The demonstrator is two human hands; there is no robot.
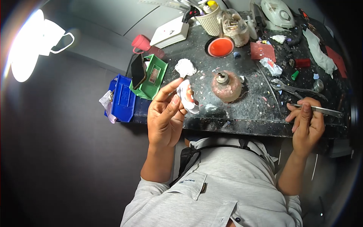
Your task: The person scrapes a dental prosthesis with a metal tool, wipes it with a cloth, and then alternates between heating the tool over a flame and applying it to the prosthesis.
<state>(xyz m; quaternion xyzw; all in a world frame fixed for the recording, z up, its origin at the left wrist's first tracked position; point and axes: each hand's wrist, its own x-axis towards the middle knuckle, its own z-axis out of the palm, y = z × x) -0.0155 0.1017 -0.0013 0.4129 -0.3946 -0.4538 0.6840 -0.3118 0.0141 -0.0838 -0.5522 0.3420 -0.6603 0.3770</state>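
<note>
My left hand (pixel 165 120) is raised at the front edge of the bench, its thumb and fingers closed around a white plaster dental cast (pixel 183 99). Orange-pink wax shows along the cast's right side. At the right, my right hand (pixel 311 126) grips a slim metal wax knife (pixel 326 111), which points to the right and lies nearly level. A spirit lamp (pixel 226 90) with a pinkish, speckled body stands between the hands; I cannot make out a flame. Beyond it sits a round dish of red wax (pixel 221 47). A white crumpled lump (pixel 185 67) lies just past my left hand.
Left of my left hand are a green bin (pixel 155 75) with a phone (pixel 138 71) leaning in it and a blue bin (pixel 124 99). Pliers (pixel 293 89) lie near my right hand. A white holder (pixel 210 23) and a glass jar (pixel 235 28) stand behind. Scraps litter the black bench.
</note>
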